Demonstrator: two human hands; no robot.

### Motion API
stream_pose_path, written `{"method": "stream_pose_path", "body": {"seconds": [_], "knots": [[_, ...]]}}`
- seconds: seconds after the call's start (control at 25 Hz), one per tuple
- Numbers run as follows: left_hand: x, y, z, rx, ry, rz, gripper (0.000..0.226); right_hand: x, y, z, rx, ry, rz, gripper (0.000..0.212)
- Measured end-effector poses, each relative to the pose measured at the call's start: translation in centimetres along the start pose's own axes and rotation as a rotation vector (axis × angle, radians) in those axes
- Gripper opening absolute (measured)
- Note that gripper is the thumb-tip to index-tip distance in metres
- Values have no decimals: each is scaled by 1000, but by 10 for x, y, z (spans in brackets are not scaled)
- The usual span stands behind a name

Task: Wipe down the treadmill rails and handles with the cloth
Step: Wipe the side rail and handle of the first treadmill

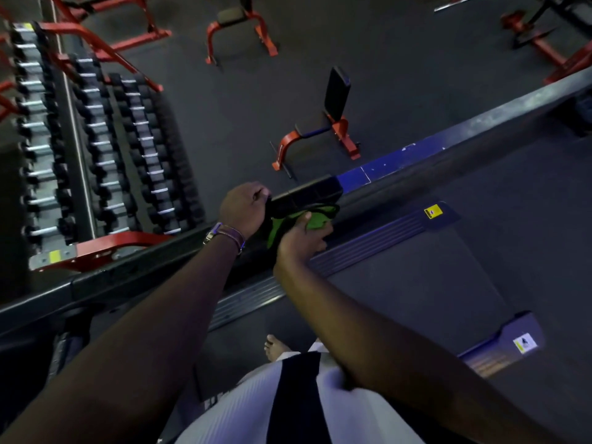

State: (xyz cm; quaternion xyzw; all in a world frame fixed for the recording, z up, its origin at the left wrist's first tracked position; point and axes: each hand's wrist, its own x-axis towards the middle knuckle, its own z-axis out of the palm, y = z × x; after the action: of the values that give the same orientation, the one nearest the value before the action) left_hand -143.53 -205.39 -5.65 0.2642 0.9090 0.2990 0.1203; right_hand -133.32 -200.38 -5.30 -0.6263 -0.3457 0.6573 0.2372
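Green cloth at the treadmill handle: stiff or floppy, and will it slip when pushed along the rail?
Probably floppy: the green cloth bunches and folds under the right hand. Likely light, since fingers alone pinch it. It may slide easily on the smooth dark handle, which the left hand grips.

A bright green cloth is showing against a black handle. Red-framed benches are standing on dark grey flooring; a white, black-striped garment is hanging below.

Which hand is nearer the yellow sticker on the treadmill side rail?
Right. The right hand, holding the green cloth, sits just short of the yellow sticker; the left hand grips the handle end farther away.
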Motion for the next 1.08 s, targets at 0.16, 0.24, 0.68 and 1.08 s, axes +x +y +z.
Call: {"method": "stream_pose_path", "body": {"seconds": [0.16, 0.24, 0.68, 1.08], "knots": [[1, -2, 2, 56, 29, 34, 21, 24, -10, 4, 1, 117, 3, 42], [1, -2, 1, 26, 39, 19, 22, 26, -8, 10, 70, 121, 277, 50], [-1, -1, -3, -7, 154, -1, 6, 21, 1, -27, -1284, 6, -1339, 42], [-10, 7, -14, 43, 148, -112, 15, 15, -62, 29, -1666, -199, -1239, 29]]}}
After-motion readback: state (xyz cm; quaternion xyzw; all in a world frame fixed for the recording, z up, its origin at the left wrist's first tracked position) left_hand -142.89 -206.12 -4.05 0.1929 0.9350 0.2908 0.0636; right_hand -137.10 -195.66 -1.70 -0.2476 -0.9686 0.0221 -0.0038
